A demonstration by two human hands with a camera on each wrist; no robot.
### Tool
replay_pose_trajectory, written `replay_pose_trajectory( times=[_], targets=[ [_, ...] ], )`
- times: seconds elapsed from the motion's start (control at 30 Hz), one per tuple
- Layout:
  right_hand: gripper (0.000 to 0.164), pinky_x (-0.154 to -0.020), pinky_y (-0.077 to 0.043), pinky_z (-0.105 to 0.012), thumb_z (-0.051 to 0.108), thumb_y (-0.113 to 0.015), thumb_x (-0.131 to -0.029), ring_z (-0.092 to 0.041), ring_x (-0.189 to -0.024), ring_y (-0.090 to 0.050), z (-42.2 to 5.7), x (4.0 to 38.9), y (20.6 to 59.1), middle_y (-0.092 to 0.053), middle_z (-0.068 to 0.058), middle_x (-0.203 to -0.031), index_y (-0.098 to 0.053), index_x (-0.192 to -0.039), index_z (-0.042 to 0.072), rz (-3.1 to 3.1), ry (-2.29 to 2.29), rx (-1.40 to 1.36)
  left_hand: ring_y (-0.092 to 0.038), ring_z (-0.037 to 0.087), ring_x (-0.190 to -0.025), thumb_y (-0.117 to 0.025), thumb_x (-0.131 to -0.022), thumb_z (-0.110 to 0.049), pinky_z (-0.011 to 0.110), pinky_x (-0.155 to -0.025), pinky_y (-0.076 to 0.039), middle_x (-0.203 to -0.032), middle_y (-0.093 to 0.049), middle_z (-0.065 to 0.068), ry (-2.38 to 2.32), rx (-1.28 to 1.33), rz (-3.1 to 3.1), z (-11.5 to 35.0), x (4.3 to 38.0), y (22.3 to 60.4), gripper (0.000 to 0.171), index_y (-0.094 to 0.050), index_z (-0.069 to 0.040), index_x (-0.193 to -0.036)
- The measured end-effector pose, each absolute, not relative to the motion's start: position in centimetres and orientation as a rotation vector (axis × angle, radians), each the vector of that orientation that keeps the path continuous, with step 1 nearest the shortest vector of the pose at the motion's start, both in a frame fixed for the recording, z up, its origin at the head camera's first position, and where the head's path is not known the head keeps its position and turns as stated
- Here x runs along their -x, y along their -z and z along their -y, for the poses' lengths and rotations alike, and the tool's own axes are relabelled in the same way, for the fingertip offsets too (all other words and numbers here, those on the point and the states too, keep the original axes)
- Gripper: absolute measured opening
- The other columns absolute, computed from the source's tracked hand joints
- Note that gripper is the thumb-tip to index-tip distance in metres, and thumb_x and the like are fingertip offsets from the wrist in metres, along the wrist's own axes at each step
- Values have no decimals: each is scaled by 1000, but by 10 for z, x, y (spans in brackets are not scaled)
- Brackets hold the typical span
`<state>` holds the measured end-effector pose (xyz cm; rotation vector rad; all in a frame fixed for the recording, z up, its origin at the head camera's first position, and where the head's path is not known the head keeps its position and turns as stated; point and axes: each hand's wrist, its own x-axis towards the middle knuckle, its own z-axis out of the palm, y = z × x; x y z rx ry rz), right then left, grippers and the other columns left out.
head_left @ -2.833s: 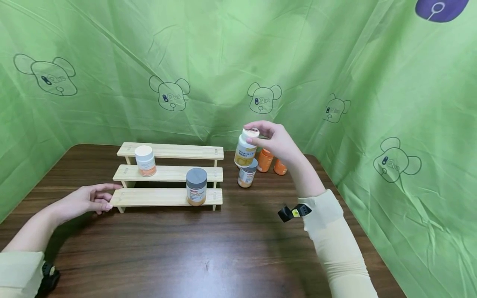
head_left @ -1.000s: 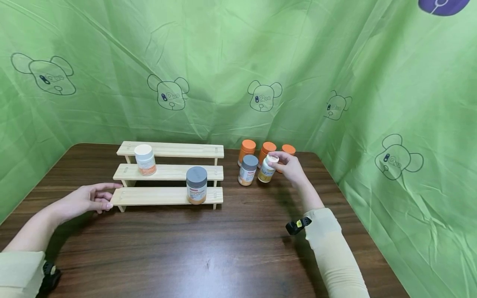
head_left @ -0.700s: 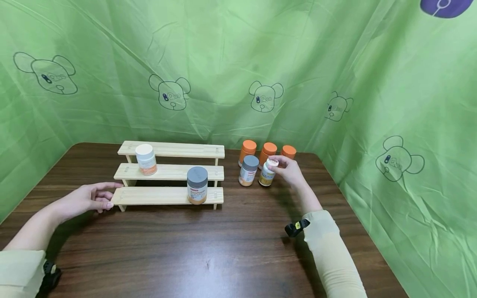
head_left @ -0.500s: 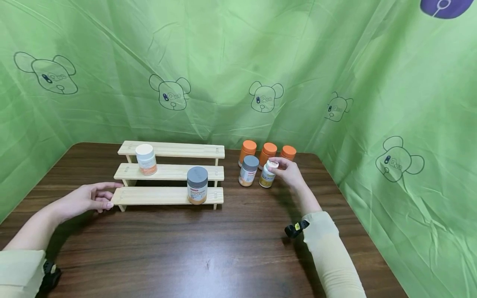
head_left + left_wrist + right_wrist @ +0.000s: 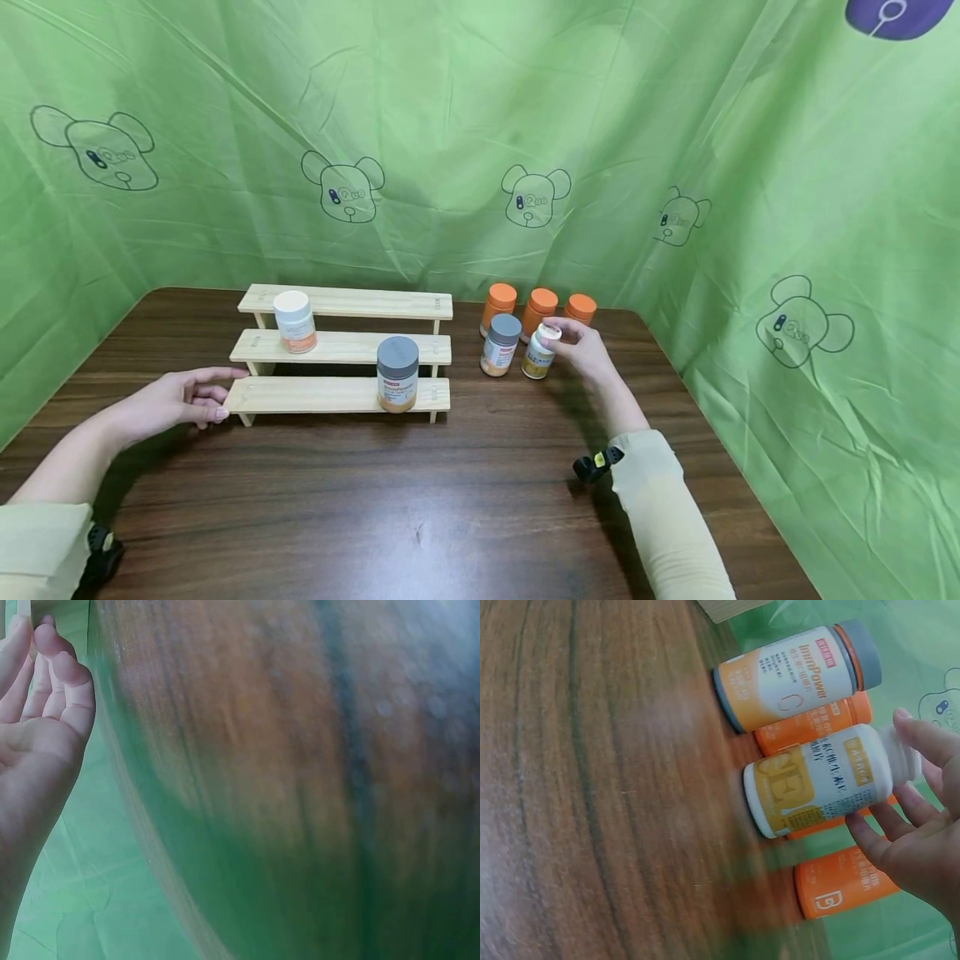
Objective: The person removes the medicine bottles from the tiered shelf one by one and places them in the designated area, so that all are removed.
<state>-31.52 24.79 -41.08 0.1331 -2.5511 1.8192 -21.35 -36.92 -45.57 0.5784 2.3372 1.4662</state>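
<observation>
My left hand (image 5: 171, 403) holds the left end of the lowest step of a three-step wooden display rack (image 5: 307, 395), thumb and fingers at the board's edge. In the left wrist view the fingertips pinch a thin wooden edge (image 5: 25, 609). With the right hand (image 5: 587, 352) I grip a white supplement bottle (image 5: 537, 360) with a yellow label, fingers around its white cap. It stands upright close beside a grey-lidded bottle (image 5: 499, 348); the right wrist view shows the label of the white bottle (image 5: 821, 780) plainly, with the thumb and fingers at its neck and shoulder.
On the rack's middle step stands a white-capped bottle (image 5: 295, 323), and a larger grey-lidded jar (image 5: 397, 379) is on the lowest step's right end. Behind the held bottle are orange bottles (image 5: 537, 308). Green cloth (image 5: 442, 167) hangs behind the brown table (image 5: 420, 508).
From above the grey-lidded bottle, my right hand has brought the white bottle rightward and down to the table in front of the orange bottles. The left hand stays on the rack.
</observation>
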Motion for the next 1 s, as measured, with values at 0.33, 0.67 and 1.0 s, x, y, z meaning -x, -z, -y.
replay_pose_trajectory(
  times=[0.33, 0.67, 1.0],
  targets=[
    [48, -100, -38, -39, 18, -71, -85, -25, -123, -49, -250, 309, 390, -55, -13, -131, -56, -129, 5, 2594, -1766, -229, -62, 13, -73, -61, -89, -4, 31, -60, -53, -95, -63, 13, -1472, -595, -2328, 370, 214, 457, 59, -35, -2, -142],
    [49, -103, -37, -42, 17, -72, -85, -27, -127, -45, -250, 302, 369, -49, -21, -135, -55, -129, 5, 2548, -1791, -281, -63, 12, -74, -61, -89, -4, 31, -60, -54, -96, -63, 14, -1473, -602, -2322, 371, 216, 457, 60, -34, -1, -142],
    [49, -105, -36, -44, 15, -70, -86, -23, -125, -47, -238, 290, 347, -50, -18, -135, -53, -131, 6, 2492, -1809, -392, -63, 13, -73, -61, -89, -4, 31, -60, -53, -96, -64, 9, -1475, -602, -2319, 370, 214, 455, 60, -34, 0, -142]
  ],
)
